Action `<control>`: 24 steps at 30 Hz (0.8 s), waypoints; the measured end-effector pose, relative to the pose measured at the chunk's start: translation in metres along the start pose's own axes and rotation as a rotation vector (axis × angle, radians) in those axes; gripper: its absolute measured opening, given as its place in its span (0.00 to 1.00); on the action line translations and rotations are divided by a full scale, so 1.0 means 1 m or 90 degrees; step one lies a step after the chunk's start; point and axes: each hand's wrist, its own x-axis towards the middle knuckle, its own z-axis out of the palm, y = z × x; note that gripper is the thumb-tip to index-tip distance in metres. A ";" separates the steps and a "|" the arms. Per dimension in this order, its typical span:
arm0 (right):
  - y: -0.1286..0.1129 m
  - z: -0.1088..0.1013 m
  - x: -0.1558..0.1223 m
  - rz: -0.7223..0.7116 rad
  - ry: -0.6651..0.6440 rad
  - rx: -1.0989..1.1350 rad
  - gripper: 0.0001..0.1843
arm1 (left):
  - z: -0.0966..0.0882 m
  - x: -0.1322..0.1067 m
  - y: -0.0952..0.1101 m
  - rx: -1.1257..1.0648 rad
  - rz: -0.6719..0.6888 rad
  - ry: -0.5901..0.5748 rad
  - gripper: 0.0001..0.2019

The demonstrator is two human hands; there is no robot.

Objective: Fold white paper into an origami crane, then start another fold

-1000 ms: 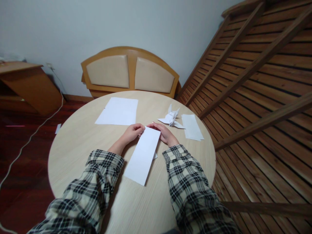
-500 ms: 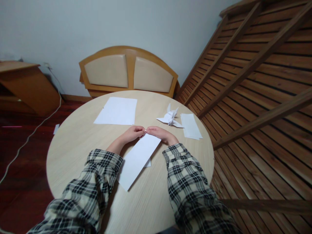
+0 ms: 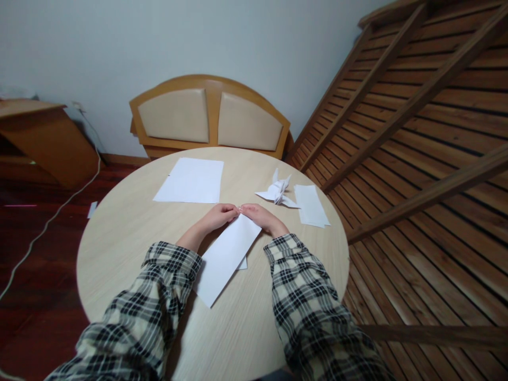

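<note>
A white sheet of paper (image 3: 224, 262) slants across the front of the round table, its near corner pointing toward me and a small flap showing under its right edge. My left hand (image 3: 220, 216) pinches its far corner with closed fingers. Close against it, my right hand (image 3: 260, 216) grips the same corner, fingers bent together. The fingertips of both hands nearly meet there and hide the corner itself. Beyond my right hand sits a folded white paper crane (image 3: 278, 191).
A stack of white paper (image 3: 190, 181) lies at the table's far left. Narrow paper strips (image 3: 311, 205) lie right of the crane. The round wooden table (image 3: 119, 254) borders a slatted wooden panel (image 3: 428, 174) on the right and a padded headboard (image 3: 174, 117) behind. A cable (image 3: 51, 219) crosses the floor.
Both hands and the paper's far corner have shifted very slightly right and away from me. The near corner has moved a little the same way. Both hands keep their hold.
</note>
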 end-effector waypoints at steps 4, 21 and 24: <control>0.002 0.000 0.002 -0.028 0.035 -0.039 0.16 | 0.001 0.000 0.003 -0.010 -0.014 0.005 0.09; 0.006 -0.005 0.003 -0.063 0.104 -0.059 0.21 | -0.001 -0.004 0.004 -0.007 -0.015 -0.007 0.04; 0.009 -0.006 0.004 -0.060 0.116 -0.053 0.21 | -0.002 -0.005 0.005 -0.008 -0.019 -0.005 0.04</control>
